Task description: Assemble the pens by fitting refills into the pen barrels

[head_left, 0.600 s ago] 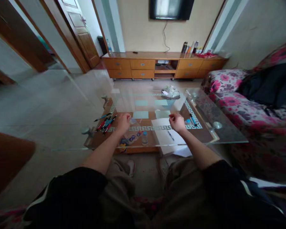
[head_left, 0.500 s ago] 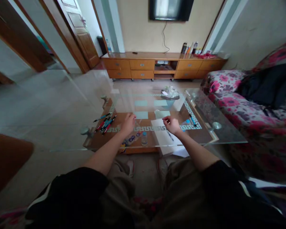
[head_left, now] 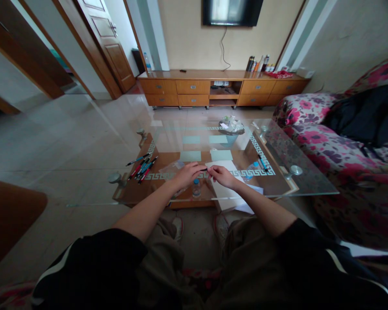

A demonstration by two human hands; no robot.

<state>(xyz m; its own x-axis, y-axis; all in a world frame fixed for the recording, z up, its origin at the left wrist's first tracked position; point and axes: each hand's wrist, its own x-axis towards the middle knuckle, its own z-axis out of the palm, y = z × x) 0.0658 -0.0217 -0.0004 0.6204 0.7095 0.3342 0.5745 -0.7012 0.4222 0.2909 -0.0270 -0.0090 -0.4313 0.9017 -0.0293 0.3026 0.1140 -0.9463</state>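
Observation:
Over the front middle of the glass table [head_left: 168, 142] my two hands meet. My left hand [head_left: 189, 174] is closed, its fingers around a small, slim dark pen piece [head_left: 203, 169] whose tip shows toward the right. My right hand [head_left: 222, 175] pinches at the end of that same piece; the fingers hide most of it. To the left lies a heap of red, blue and black pens [head_left: 144, 167]. Near the right end is another blue and black pen [head_left: 261, 162]. White paper [head_left: 224, 189] shows beneath my right hand.
A small bottle with a blue cap [head_left: 196, 188] shows near the front edge, and crumpled clear plastic [head_left: 173, 169] beside my left hand. Beyond the table stands a filled waste basket [head_left: 232, 137]. A flowered sofa [head_left: 313, 137] is at the right, a wooden cabinet [head_left: 194, 88] at the back.
My hands were apart above the table, fingers curled. Both have come inward and a little down, and now meet at the dark pen piece. The pen heap has not moved.

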